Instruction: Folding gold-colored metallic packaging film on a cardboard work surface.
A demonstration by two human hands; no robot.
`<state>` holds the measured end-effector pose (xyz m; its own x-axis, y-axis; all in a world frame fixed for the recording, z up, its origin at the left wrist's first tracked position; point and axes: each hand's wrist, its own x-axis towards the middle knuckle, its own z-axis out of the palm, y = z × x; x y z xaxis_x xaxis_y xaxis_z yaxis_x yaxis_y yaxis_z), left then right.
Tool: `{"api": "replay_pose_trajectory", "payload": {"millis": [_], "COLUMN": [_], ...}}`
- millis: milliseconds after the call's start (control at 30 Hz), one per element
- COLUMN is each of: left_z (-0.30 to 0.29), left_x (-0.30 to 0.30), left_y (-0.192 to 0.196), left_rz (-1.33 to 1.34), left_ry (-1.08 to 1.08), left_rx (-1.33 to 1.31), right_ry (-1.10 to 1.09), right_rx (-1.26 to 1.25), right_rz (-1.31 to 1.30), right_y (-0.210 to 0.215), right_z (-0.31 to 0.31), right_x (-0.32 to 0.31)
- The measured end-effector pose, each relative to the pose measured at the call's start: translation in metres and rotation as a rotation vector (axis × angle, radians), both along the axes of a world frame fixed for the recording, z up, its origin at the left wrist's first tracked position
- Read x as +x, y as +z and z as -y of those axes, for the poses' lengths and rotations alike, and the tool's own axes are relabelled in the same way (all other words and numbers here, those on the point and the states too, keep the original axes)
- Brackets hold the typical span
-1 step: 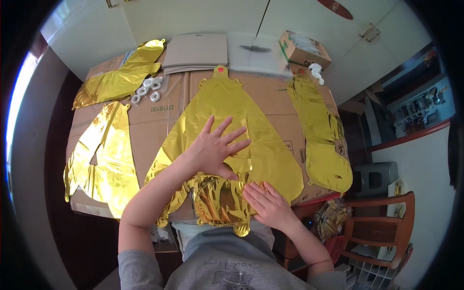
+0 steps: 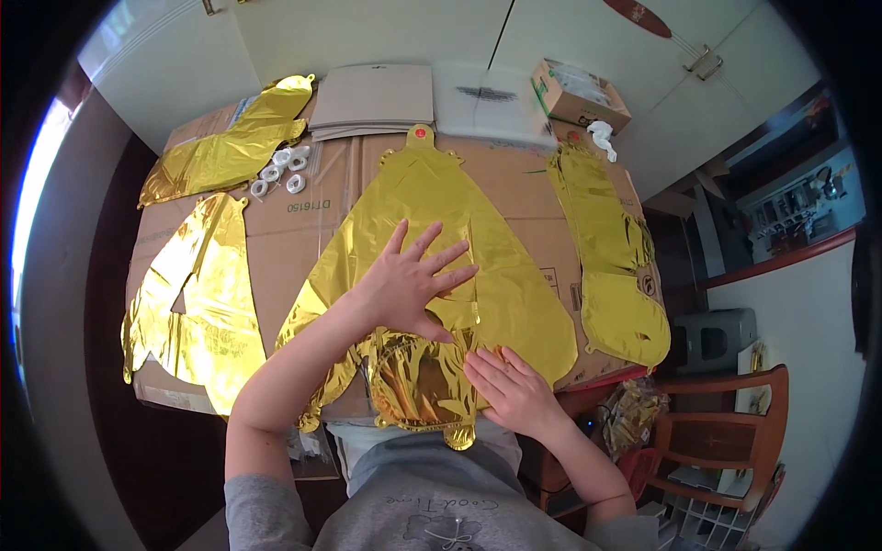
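Note:
A large gold foil balloon (image 2: 514,303), flat and uninflated, is spread over the middle of the cardboard. It narrows toward a far tab with a red dot. My left hand (image 2: 409,280) lies on it, palm down, fingers spread wide. Nearer to me, its shinier, creased lower part (image 2: 418,381) reaches the table's near edge, and a rounded tab there hangs over. My right hand (image 2: 510,390) rests beside that creased part, fingers stretched out and close together, touching the foil. Neither hand is closed around anything. The foil under both palms is hidden.
A-shaped gold foil (image 2: 230,303) lies left, and folded gold foil (image 2: 225,151) behind it, near white ribbon rolls (image 2: 274,172). Another gold balloon (image 2: 620,303) lies right. Grey boards (image 2: 372,96) and an opened box (image 2: 588,110) stand at the back. A wooden chair (image 2: 717,432) is at right.

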<state>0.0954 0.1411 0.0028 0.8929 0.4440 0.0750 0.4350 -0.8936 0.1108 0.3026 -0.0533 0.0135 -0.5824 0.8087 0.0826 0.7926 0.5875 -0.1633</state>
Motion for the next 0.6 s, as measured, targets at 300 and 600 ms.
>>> {"api": "replay_pose_trajectory", "payload": {"millis": [300,600], "left_z": [-0.001,-0.001], "left_x": [0.000,0.001], "left_y": [0.000,0.000], "left_rz": [0.003,-0.003], "left_ry": [0.001,-0.004], "left_rx": [-0.002,0.009], "right_ry": [0.082,-0.940], "right_rx": [0.113,-0.388], "right_rz": [-0.044,-1.603], "right_y": [-0.001,-0.107], "right_z": [0.034,0.125], "right_x": [0.007,-0.014]}}
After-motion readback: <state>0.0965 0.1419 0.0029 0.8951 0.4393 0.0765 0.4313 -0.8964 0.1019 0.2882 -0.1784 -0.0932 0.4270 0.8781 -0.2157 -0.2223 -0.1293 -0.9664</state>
